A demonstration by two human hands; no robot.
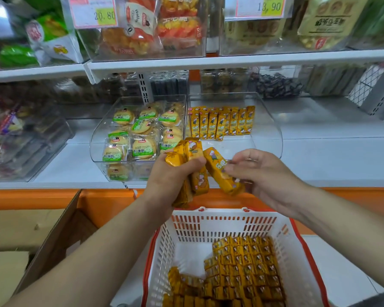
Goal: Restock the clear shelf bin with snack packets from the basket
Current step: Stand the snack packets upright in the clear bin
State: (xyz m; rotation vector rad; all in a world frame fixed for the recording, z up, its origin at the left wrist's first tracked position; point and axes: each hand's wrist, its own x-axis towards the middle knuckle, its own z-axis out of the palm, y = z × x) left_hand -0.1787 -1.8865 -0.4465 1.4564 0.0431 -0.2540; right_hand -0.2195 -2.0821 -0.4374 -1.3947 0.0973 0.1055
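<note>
My left hand (171, 178) grips a bunch of yellow snack packets (193, 156) in front of the shelf edge. My right hand (259, 173) pinches one more yellow packet (220, 169), tilted, right beside that bunch. Behind them stands the clear shelf bin (266, 122) with a row of the same yellow packets (222, 124) upright at its back; its front half is bare. Below my hands sits the white basket (226, 222) with red rim, holding several stacked yellow packets (242, 269).
A clear bin of round green-labelled biscuits (140, 131) stands left of the target bin. Further bins of snacks fill the upper shelf (208, 59). A cardboard box (44, 244) sits on the floor at left, below the orange shelf base (102, 200).
</note>
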